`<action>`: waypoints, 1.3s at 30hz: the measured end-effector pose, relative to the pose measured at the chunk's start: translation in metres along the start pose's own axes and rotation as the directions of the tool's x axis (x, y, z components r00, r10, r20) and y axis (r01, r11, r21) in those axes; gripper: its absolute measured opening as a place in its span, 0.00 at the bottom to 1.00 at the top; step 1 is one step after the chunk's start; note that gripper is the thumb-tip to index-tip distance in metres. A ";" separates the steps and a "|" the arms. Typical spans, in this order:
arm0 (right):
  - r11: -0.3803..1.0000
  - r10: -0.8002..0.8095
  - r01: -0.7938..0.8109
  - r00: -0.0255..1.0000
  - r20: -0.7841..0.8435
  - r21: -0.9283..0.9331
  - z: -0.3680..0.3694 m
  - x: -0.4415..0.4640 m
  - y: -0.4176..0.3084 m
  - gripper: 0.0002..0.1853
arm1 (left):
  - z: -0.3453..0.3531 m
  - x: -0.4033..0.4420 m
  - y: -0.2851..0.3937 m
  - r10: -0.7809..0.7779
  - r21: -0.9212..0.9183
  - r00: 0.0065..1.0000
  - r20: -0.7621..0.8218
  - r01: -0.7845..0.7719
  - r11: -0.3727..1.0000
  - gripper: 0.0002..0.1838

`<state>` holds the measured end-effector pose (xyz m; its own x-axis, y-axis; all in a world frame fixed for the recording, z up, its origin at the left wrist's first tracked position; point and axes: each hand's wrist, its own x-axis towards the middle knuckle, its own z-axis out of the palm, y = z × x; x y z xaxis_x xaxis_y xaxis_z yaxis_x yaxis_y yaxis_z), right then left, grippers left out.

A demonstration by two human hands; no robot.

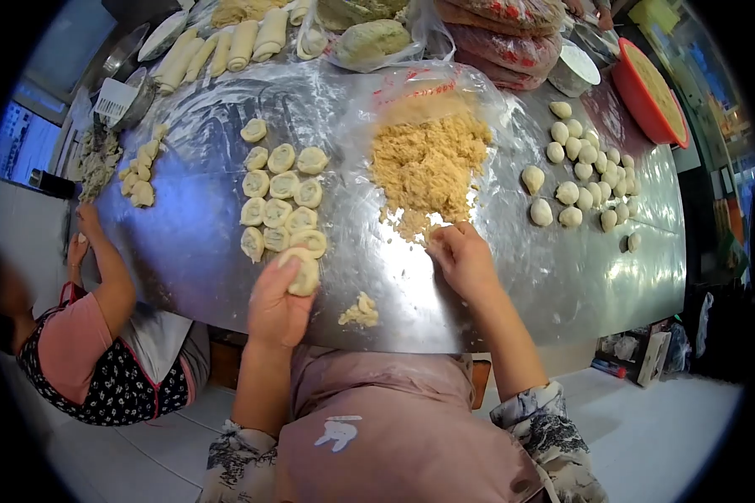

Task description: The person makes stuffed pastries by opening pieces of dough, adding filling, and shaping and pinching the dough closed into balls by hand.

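Left forearm (260, 381): bare, stretched forward, almost upright in view.
Left wrist (278, 339): nearly straight.
Left hand (278, 300): curled in a grip, slightly blurred, other fingers mostly hidden behind the thumb (288, 268), which points forward.
Right forearm (509, 339): bare, slanting forward and inward.
Right hand (463, 258): back uppermost, well apart from the left and farther forward.
Right fingers (441, 241): bent, bunched, aimed leftward; tips too small to read.
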<state>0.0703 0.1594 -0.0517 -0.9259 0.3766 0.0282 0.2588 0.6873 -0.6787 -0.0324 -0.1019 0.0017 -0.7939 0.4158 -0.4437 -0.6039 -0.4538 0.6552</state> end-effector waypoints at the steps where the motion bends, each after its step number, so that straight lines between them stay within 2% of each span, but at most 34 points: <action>1: 1.000 0.006 -0.007 1.000 0.018 0.026 -0.004 -0.003 -0.003 0.17 | 0.000 0.004 -0.006 -0.084 -0.091 0.993 0.083 0.092 0.992 0.15; 3: 0.989 0.120 -0.122 0.992 0.034 0.085 -0.018 -0.009 -0.023 0.17 | -0.004 0.014 -0.021 -0.226 -0.247 0.937 0.267 0.294 0.924 0.16; 4: 0.977 0.178 -0.182 0.983 0.041 0.115 -0.023 -0.010 -0.030 0.18 | 0.001 0.016 -0.026 -0.276 -0.251 0.917 0.289 0.351 0.902 0.16; 7: 0.985 0.142 -0.139 0.990 -0.024 0.099 -0.020 -0.008 -0.021 0.16 | 0.014 0.020 -0.039 -0.415 -0.241 0.832 0.369 0.517 0.821 0.16; 10: 0.997 0.004 -0.003 1.000 0.014 -0.071 0.000 0.000 -0.008 0.16 | 0.045 0.016 -0.047 -0.432 -0.098 0.892 0.135 0.446 0.890 0.15; 11: 0.999 0.016 -0.015 1.000 0.011 -0.052 0.005 0.002 -0.008 0.13 | 0.037 0.022 -0.057 -0.413 -0.059 0.894 0.173 0.427 0.902 0.15; 14: 1.000 -0.001 0.000 0.999 -0.037 -0.024 0.002 0.003 -0.014 0.12 | 0.041 0.030 -0.066 -0.405 0.118 0.905 0.134 0.391 0.913 0.15; 15: 0.993 0.056 -0.052 0.998 -0.039 0.105 0.000 0.002 -0.015 0.11 | 0.044 0.032 -0.069 -0.363 0.150 0.923 0.124 0.344 0.927 0.15; 17: 0.981 0.043 -0.032 0.998 -0.053 0.191 -0.010 -0.001 -0.033 0.11 | 0.049 0.032 -0.078 -0.286 0.215 0.953 0.099 0.260 0.941 0.16; 19: 0.940 0.072 -0.059 0.997 -0.026 0.336 -0.020 -0.005 -0.054 0.11 | 0.050 0.037 -0.090 -0.281 -0.013 0.938 0.204 0.290 0.957 0.16; 20: 0.947 0.049 -0.041 0.999 -0.018 0.320 -0.017 -0.006 -0.059 0.12 | 0.050 0.041 -0.096 -0.269 -0.122 0.927 0.260 0.308 0.943 0.16; 23: 0.970 -0.022 0.023 1.000 -0.006 0.242 -0.009 -0.010 -0.071 0.13 | 0.058 0.036 -0.096 -0.249 -0.019 0.936 0.250 0.262 0.965 0.17; 28: 0.948 0.031 -0.033 0.999 0.013 0.316 -0.011 -0.016 -0.080 0.12 | 0.049 0.036 -0.094 -0.157 0.086 0.954 0.254 0.140 0.986 0.17; 33: 0.966 0.050 -0.035 0.997 -0.051 0.256 -0.004 -0.016 -0.081 0.11 | 0.053 0.030 -0.095 -0.195 0.105 0.949 0.249 0.174 0.979 0.17; 36: 0.935 0.108 -0.107 0.994 0.018 0.339 -0.002 -0.014 -0.080 0.13 | 0.049 0.030 -0.088 -0.231 0.046 0.926 0.297 0.228 0.973 0.17; 39: 0.825 0.106 -0.098 0.994 0.019 0.556 -0.006 -0.016 -0.072 0.15 | 0.046 0.028 -0.080 -0.248 -0.071 0.927 0.281 0.278 0.958 0.17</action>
<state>0.0684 0.1076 0.0014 -0.8984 0.4354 -0.0577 0.1518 0.1846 -0.9710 -0.0030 -0.0180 -0.0349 -0.5665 0.7192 -0.4023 -0.8040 -0.3753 0.4613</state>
